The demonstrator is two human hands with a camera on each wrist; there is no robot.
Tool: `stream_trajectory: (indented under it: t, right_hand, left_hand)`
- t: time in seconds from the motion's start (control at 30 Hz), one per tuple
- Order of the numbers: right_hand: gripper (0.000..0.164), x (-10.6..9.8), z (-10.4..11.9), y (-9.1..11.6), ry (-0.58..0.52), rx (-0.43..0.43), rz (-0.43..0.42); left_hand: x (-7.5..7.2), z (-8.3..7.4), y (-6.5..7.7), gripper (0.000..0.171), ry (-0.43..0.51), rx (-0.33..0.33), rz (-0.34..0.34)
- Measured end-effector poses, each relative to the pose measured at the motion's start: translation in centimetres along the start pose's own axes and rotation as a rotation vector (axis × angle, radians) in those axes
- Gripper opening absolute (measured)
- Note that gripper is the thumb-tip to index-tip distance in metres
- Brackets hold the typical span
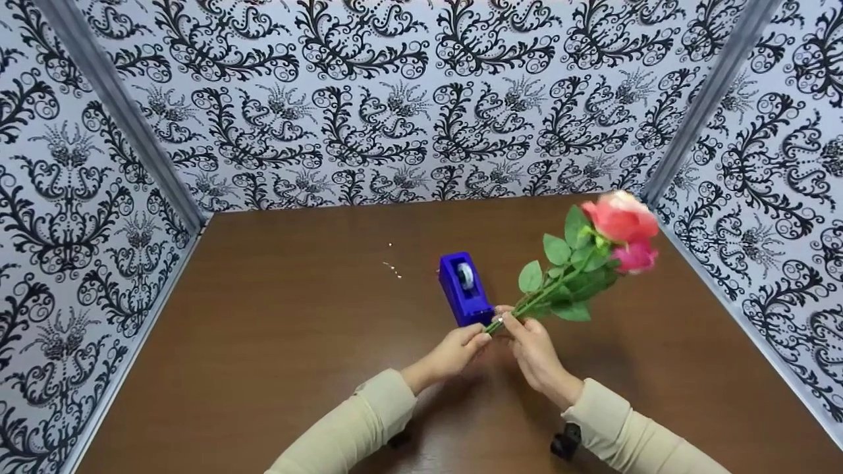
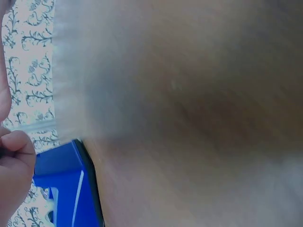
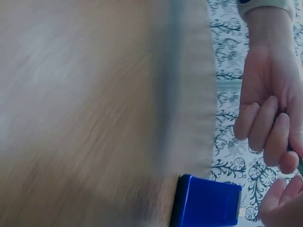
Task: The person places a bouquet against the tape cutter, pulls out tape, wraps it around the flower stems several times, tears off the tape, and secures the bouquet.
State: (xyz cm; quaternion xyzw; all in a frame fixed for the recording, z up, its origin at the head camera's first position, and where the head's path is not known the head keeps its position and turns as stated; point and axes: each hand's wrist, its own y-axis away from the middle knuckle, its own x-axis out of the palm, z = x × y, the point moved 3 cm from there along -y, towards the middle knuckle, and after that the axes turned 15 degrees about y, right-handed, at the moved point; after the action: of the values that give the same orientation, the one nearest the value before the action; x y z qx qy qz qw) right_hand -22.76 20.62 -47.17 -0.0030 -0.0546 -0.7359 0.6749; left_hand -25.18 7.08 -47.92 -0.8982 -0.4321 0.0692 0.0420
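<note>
Two artificial roses, a coral-red one (image 1: 622,220) and a magenta one (image 1: 635,257), slant up to the right on green leafy stems (image 1: 550,289). Near the lower ends of these stems, my left hand (image 1: 451,353) pinches them between thumb and fingers. Just above it, my right hand (image 1: 537,355) grips the same stems, and a small bright spot shows at its fingertips. Behind the hands stands a blue tape dispenser (image 1: 464,289) with a roll of tape (image 1: 466,276) in it. Its near end is right by the fingers. Both wrist views show curled fingers at the image edge.
Small pale scraps (image 1: 393,267) lie on the brown table (image 1: 296,296), left of the dispenser. Patterned black-and-white panels (image 1: 382,99) enclose the table at the back and both sides. A black device (image 1: 565,442) hangs below the right cuff.
</note>
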Motion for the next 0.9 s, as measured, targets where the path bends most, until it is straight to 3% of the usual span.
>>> stream_trajectory:
  t: [0.13,0.2,0.27,0.43,0.6,0.7,0.73,0.8,0.9]
  right_hand:
    - [0.018,0.4,0.1,-0.1,-0.006,0.046,-0.013]
    - [0.018,0.4,0.3,-0.2,0.030,0.051,-0.016]
    - [0.017,0.4,0.5,-0.2,0.059,0.044,-0.016]
    - [0.014,0.5,0.9,0.0,0.090,-0.004,-0.028]
    - [0.016,0.4,1.2,-0.3,0.122,0.009,-0.055]
    - [0.019,0.3,1.3,-0.4,0.146,0.018,-0.034]
    - [0.021,0.3,1.3,-0.5,0.158,0.016,-0.023]
    - [0.022,0.1,1.3,-0.6,0.200,0.016,-0.001]
    - [0.025,-0.3,1.3,-0.7,0.259,0.018,0.049]
  left_hand:
    - [0.3,-0.6,0.2,0.023,0.028,0.057,-0.023]
    - [0.2,-0.2,0.1,0.023,-0.006,0.094,-0.039]
    - [0.2,0.5,0.0,0.022,-0.083,0.130,-0.071]
    - [0.5,-0.4,0.4,0.021,-0.361,0.235,-0.201]
    - [1.0,-0.8,0.7,0.015,-0.638,0.355,-0.324]
    - [1.0,-0.7,0.7,0.014,-0.729,0.378,-0.358]
    - [0.9,-0.7,0.6,0.015,-0.712,0.361,-0.348]
    - [0.6,-0.5,0.3,0.019,-0.572,0.277,-0.288]
    - [-0.1,-0.1,-0.4,0.032,-0.193,0.079,-0.137]
